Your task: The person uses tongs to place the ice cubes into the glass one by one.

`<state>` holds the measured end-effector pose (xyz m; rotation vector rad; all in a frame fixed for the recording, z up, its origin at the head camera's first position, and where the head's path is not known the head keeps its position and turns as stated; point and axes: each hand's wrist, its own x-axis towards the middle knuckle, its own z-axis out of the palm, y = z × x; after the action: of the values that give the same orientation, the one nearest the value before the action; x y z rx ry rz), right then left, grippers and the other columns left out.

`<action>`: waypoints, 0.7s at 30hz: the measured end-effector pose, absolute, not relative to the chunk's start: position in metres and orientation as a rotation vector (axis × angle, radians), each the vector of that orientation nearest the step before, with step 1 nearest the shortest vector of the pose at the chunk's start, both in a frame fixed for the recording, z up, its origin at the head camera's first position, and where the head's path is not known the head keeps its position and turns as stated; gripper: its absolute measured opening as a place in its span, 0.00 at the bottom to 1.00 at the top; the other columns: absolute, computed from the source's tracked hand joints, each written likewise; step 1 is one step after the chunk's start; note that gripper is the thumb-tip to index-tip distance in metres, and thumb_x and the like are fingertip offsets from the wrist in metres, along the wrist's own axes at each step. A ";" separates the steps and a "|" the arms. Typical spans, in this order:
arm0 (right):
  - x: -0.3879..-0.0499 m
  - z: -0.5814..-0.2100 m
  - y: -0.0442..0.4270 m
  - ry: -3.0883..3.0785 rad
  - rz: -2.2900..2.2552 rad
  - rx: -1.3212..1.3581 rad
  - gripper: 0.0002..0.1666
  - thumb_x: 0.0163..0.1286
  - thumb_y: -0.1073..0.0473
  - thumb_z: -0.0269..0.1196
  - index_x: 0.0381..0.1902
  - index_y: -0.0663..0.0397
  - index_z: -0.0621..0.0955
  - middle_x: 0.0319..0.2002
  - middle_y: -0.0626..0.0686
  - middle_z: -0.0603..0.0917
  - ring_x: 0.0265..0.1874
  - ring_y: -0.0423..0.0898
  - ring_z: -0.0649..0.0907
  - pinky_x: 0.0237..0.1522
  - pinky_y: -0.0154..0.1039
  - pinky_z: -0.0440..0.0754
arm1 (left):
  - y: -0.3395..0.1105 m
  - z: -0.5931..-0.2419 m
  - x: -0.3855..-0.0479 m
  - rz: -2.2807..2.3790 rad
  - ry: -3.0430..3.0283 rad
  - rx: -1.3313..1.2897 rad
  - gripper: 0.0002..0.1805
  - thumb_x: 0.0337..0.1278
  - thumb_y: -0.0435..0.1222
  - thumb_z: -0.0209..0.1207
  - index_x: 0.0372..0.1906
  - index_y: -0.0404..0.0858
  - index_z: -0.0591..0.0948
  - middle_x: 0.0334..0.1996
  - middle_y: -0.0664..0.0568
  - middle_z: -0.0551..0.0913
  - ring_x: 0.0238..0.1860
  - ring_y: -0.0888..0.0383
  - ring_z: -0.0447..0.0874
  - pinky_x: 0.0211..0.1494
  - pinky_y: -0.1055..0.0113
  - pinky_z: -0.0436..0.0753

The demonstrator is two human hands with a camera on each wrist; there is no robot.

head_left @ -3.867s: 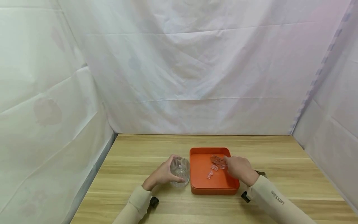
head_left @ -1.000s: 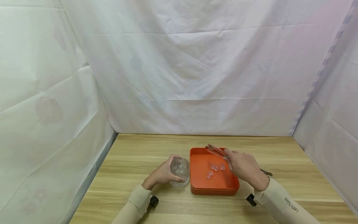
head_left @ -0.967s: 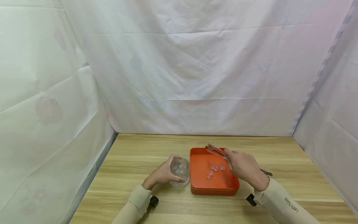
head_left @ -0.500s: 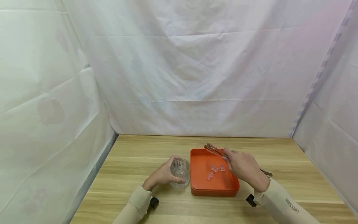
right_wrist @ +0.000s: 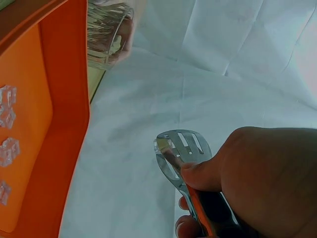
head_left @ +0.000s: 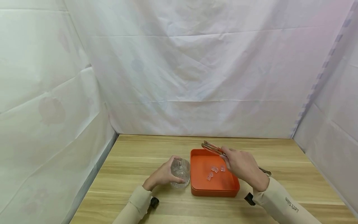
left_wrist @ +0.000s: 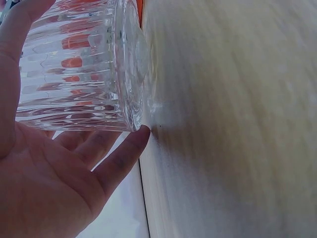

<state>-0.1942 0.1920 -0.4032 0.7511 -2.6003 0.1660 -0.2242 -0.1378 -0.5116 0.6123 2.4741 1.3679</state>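
Head view: ribbed clear glass (head_left: pixel 181 171), upright just beside the orange tray (head_left: pixel 199 179) at its 9 o'clock; left hand (head_left: pixel 161 175) around it, thumb and fingers curved wide apart. Metal tongs (head_left: pixel 219 151), held by right hand (head_left: pixel 242 165), fingers wrapped closely round them, tips raised toward the tray's 11 o'clock. Clear cubes (head_left: pixel 214 169), several, lying near the tray's middle.

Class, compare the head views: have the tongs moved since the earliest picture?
Yes. Against the tray, the tongs have shifted up and left in view, their tips from within its outline to past its far rim.
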 end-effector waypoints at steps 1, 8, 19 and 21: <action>-0.194 -0.403 0.192 -2.602 0.164 0.749 0.12 0.66 0.55 0.67 0.35 0.49 0.73 0.14 0.40 0.62 0.09 0.35 0.58 0.12 0.31 0.56 | -0.138 -0.512 -0.224 1.365 2.477 0.614 0.50 0.34 0.49 0.80 0.66 0.52 0.64 0.54 0.50 0.77 0.50 0.53 0.78 0.52 0.56 0.79; -0.193 -0.398 0.186 -2.606 0.158 0.743 0.12 0.67 0.53 0.66 0.35 0.49 0.73 0.14 0.40 0.63 0.09 0.35 0.58 0.11 0.31 0.56 | -0.138 -0.512 -0.225 1.350 2.493 0.629 0.50 0.34 0.48 0.80 0.66 0.52 0.64 0.53 0.50 0.78 0.51 0.54 0.78 0.53 0.57 0.79; -0.193 -0.392 0.171 -2.648 0.180 0.736 0.10 0.69 0.51 0.65 0.35 0.46 0.74 0.16 0.39 0.66 0.10 0.36 0.60 0.11 0.32 0.57 | -0.138 -0.514 -0.226 1.345 2.496 0.634 0.50 0.34 0.48 0.80 0.66 0.50 0.64 0.53 0.49 0.78 0.51 0.54 0.79 0.53 0.56 0.79; -0.193 -0.391 0.168 -2.655 0.179 0.739 0.10 0.69 0.51 0.64 0.35 0.45 0.74 0.16 0.39 0.65 0.10 0.36 0.60 0.12 0.32 0.57 | -0.138 -0.514 -0.226 1.352 2.489 0.630 0.50 0.34 0.48 0.80 0.66 0.50 0.64 0.53 0.49 0.78 0.50 0.54 0.79 0.53 0.58 0.79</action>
<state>-0.1928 0.1684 -0.3913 0.7389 -2.6553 0.1794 -0.2263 -0.1379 -0.5137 0.6302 2.4892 1.3523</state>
